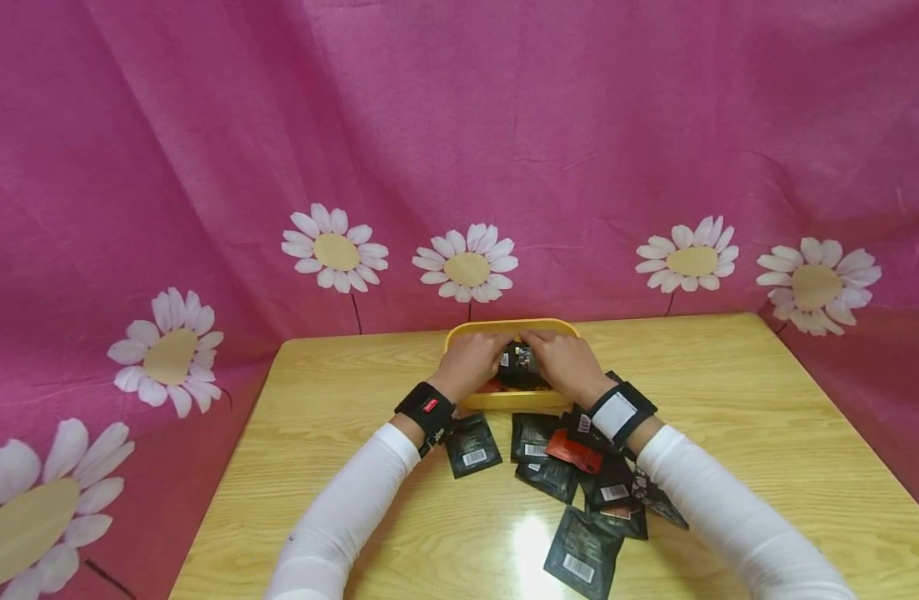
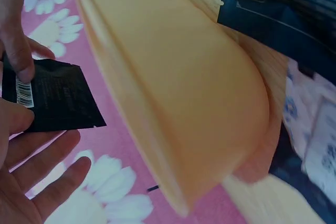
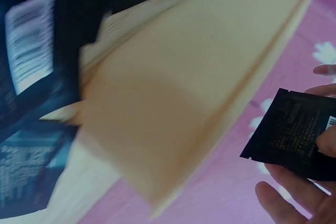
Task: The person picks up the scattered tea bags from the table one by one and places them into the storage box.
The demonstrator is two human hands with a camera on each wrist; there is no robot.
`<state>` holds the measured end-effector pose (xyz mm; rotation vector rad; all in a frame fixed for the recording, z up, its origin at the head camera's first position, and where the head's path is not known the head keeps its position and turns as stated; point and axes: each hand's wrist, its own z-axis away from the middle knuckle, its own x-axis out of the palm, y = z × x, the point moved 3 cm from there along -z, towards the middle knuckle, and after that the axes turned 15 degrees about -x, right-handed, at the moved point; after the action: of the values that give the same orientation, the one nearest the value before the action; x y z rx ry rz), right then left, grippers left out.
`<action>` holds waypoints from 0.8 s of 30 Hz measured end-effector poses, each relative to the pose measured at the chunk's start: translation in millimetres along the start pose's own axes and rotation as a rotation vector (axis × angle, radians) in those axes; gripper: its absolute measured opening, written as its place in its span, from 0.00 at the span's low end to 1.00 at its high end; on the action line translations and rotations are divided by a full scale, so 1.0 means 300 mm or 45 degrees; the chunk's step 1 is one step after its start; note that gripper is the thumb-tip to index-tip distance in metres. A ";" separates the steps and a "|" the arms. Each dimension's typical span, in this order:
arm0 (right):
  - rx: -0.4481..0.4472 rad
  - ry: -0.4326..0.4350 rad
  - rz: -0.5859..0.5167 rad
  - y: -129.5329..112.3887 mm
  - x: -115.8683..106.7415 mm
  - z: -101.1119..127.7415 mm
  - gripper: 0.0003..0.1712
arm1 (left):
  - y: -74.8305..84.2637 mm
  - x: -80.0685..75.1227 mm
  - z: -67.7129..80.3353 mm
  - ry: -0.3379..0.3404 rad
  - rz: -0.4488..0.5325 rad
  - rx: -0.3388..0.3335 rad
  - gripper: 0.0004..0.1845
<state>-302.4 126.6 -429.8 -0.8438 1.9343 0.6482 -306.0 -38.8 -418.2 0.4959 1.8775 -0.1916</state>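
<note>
Both hands meet over a yellow tray (image 1: 511, 324) at the table's far middle. Between them they hold one black sachet (image 1: 517, 360) with a barcode label. My left hand (image 1: 470, 362) pinches its left side; in the left wrist view the thumb (image 2: 18, 51) lies on the sachet (image 2: 58, 98) and the fingers spread beneath it. My right hand (image 1: 564, 360) grips the right side, where fingertips (image 3: 325, 142) touch the sachet (image 3: 294, 135). The tray's outer wall (image 2: 173, 93) (image 3: 173, 108) fills both wrist views. Something red lies inside the tray, mostly hidden.
Several black sachets lie loose on the wooden table (image 1: 729, 392) in front of the tray, one (image 1: 472, 446) to the left, a heap under the right forearm with a red sachet (image 1: 575, 452), and one (image 1: 582, 554) nearest me. A pink daisy cloth (image 1: 466, 167) hangs behind.
</note>
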 end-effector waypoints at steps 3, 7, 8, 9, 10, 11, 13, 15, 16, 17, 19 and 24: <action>0.042 -0.044 0.037 0.040 0.025 0.016 0.22 | 0.025 0.045 -0.040 -0.045 -0.025 0.004 0.15; 0.083 -0.097 0.076 0.073 0.054 0.037 0.19 | 0.052 0.098 -0.075 -0.083 -0.076 0.000 0.16; 0.093 -0.113 0.082 0.078 0.060 0.043 0.18 | 0.057 0.110 -0.081 -0.091 -0.087 -0.001 0.15; 0.102 -0.127 0.083 0.082 0.065 0.049 0.17 | 0.063 0.122 -0.087 -0.098 -0.104 0.001 0.15; 0.109 -0.141 0.083 0.084 0.072 0.051 0.15 | 0.064 0.132 -0.090 -0.104 -0.124 0.000 0.15; 0.115 -0.156 0.084 0.085 0.079 0.053 0.14 | 0.065 0.140 -0.093 -0.112 -0.144 -0.001 0.15; 0.124 -0.176 0.078 0.086 0.089 0.058 0.13 | 0.069 0.157 -0.097 -0.131 -0.191 -0.003 0.15; 0.122 -0.187 0.066 0.087 0.097 0.063 0.13 | 0.072 0.171 -0.100 -0.167 -0.243 -0.009 0.15; 0.120 -0.192 0.055 0.086 0.100 0.065 0.14 | 0.074 0.178 -0.101 -0.191 -0.258 -0.017 0.16; 0.118 -0.193 0.039 0.087 0.102 0.066 0.14 | 0.074 0.185 -0.101 -0.213 -0.269 -0.023 0.16; 0.109 -0.210 0.020 0.085 0.102 0.067 0.15 | 0.078 0.193 -0.099 -0.286 -0.295 -0.041 0.17; 0.100 -0.399 0.000 0.074 0.107 0.062 0.10 | 0.080 0.216 -0.079 -0.456 -0.292 -0.087 0.18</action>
<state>-321.4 144.4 -464.2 -0.6502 1.6648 0.6581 -334.6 7.3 -467.2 0.1822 1.5790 -0.3436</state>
